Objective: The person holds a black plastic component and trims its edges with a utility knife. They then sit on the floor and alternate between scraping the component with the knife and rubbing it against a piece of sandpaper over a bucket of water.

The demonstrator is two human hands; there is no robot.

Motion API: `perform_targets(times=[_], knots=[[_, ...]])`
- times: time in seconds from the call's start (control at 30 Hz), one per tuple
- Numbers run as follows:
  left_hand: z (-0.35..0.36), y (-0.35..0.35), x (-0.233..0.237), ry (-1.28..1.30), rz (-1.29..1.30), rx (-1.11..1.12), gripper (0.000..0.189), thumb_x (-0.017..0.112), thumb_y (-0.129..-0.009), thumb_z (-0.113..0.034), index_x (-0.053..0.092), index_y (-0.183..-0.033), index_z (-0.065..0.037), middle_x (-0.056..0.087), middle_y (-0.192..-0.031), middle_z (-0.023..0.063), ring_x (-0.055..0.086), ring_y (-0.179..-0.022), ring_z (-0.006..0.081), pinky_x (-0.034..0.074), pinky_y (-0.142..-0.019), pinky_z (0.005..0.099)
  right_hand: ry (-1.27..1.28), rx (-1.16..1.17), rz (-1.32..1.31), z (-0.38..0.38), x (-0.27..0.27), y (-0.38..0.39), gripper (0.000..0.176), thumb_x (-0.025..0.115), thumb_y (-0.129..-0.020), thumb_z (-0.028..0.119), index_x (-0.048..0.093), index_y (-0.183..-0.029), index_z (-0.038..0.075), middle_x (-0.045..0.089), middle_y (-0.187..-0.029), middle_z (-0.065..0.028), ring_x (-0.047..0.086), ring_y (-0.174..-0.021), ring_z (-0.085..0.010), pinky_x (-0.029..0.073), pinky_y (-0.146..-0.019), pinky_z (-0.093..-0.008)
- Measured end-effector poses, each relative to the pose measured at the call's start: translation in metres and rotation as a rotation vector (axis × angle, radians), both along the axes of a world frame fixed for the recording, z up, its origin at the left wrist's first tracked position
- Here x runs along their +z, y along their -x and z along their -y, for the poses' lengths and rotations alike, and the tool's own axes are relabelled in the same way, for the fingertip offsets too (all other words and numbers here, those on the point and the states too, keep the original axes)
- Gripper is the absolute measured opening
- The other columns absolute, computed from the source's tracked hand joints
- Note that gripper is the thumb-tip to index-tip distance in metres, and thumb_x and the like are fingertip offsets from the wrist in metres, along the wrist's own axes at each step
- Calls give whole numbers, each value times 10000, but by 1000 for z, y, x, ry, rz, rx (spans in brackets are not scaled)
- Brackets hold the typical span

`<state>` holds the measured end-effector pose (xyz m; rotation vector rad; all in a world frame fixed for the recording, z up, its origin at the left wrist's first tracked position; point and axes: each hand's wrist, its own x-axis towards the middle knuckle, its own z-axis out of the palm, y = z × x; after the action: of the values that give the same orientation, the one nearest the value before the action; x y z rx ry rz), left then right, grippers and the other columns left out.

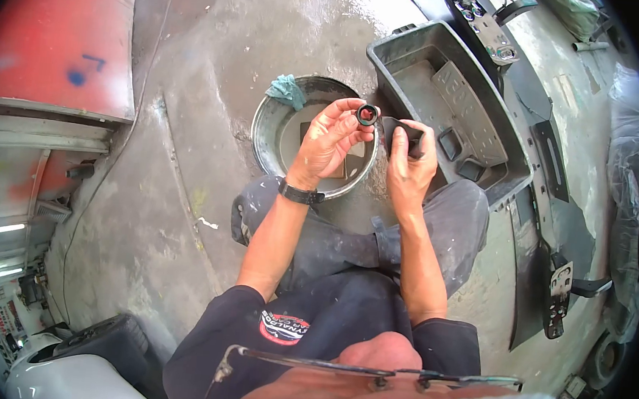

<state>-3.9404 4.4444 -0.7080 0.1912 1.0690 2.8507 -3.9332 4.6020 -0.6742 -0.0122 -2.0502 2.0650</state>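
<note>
My left hand (329,141) pinches a small black ring-shaped part (366,123) above the right side of a round metal basin (260,145). Skin shows through the ring's opening. Close beside it, my right hand (412,166) is closed on a dark, flat piece (390,136) that looks like folded sandpaper. The two held things are near each other; whether they touch is hard to tell. Water stands in the basin, along with brownish flat pieces partly hidden by my left hand. A wet teal cloth (286,92) hangs over the basin's far left rim.
A dark grey plastic tub (391,73) stands right of the basin. Beyond it lie black panels with brackets (493,40). A red-painted panel (60,32) is at left, with a cable (146,82) on the concrete floor. A tyre (106,340) sits at lower left.
</note>
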Motion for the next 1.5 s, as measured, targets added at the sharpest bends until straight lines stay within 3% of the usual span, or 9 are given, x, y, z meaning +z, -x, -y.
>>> perform_targets(times=[0.13,0.3,0.6,0.8,1.03,1.13,1.27,1.43,1.5], knots=[[-10,-1,0,1,1,63,252,606,-994,-124,580,-1232,-47,662,-1163,115,663,-1010,177,568,-882,329,435,209,281,-7,3,4,124,685,-943,107,621,-1004,20,675,-813,-49,631,-642,-112,531,-595,-252],[-19,-1,5,36,42,145,315,617,-988,-103,561,-1286,-21,667,-1072,49,639,-917,134,549,-837,306,484,214,297,1,16,3,151,727,-915,126,658,-990,15,699,-831,-73,651,-656,-130,548,-595,-261],[-22,-7,10,170,-46,57,340,640,-977,-124,591,-1283,16,689,-1036,60,636,-846,124,549,-756,286,314,214,246,-3,14,7,166,702,-930,133,661,-1007,-8,688,-801,-73,643,-643,-128,527,-593,-255],[-23,-4,3,259,-57,233,360,636,-982,-131,576,-1308,10,661,-1047,50,620,-841,96,526,-771,253,516,239,369,-6,23,6,168,699,-921,117,658,-1015,-16,699,-809,-96,671,-644,-168,566,-602,-289],[-28,-6,6,163,62,150,270,405,-1039,-274,471,-1202,-68,528,-906,10,481,-726,94,424,-673,234,455,294,296,-3,10,3,130,642,-959,98,621,-1020,-16,706,-843,-115,693,-699,-181,592,-655,-304],[-22,-6,-7,165,0,106,352,386,-1026,-374,460,-1186,-69,533,-938,45,516,-759,109,463,-651,244,359,271,312,2,15,-2,106,605,-986,101,582,-1016,2,702,-834,-111,682,-680,-161,574,-608,-283],[-20,-4,-12,173,81,157,495,242,-1078,-468,516,-1019,-59,465,-757,-2,355,-613,81,315,-556,212,285,293,358,1,9,-6,116,620,-982,124,593,-1008,15,676,-784,-82,635,-609,-130,529,-542,-256],[-31,-4,-10,748,44,469,528,244,-1086,-432,546,-881,-49,522,-764,18,488,-636,86,434,-570,242,276,337,425,6,7,-6,134,654,-964,153,621,-948,24,645,-737,-58,590,-562,-109,488,-500,-243],[-29,-4,-10,795,32,478,512,249,-1079,-412,541,-870,-47,515,-739,15,483,-619,92,428,-566,253,296,303,428,9,5,-6,138,665,-955,155,629,-924,26,646,-737,-58,591,-562,-108,484,-493,-245]])
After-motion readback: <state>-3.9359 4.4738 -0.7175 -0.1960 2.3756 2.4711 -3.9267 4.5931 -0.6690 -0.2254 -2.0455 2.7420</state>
